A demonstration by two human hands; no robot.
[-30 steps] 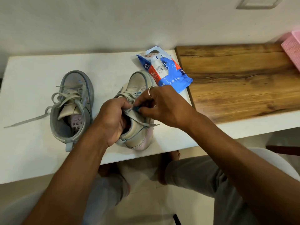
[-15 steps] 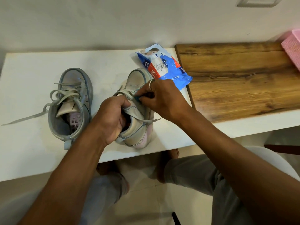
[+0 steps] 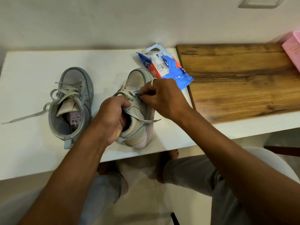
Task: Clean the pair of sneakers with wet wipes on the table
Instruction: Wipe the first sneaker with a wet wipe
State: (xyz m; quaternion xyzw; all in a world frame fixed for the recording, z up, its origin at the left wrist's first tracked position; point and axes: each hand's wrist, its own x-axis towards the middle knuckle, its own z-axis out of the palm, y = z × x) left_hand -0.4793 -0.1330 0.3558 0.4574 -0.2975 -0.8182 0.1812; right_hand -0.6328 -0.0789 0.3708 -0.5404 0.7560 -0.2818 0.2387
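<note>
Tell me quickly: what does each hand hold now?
Left hand: grips the beige sneaker.
Right hand: pinches a small blue thing at its laces.

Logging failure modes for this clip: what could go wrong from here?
1. The held sneaker has its heel near the table edge; if the left hand loosens, rubbing could push it off.
2. The right hand pinches only a small blue piece at the laces; it may snag there or slip out.
3. The wipes pack lies just behind the right hand, so a forward stroke might knock it.
</note>
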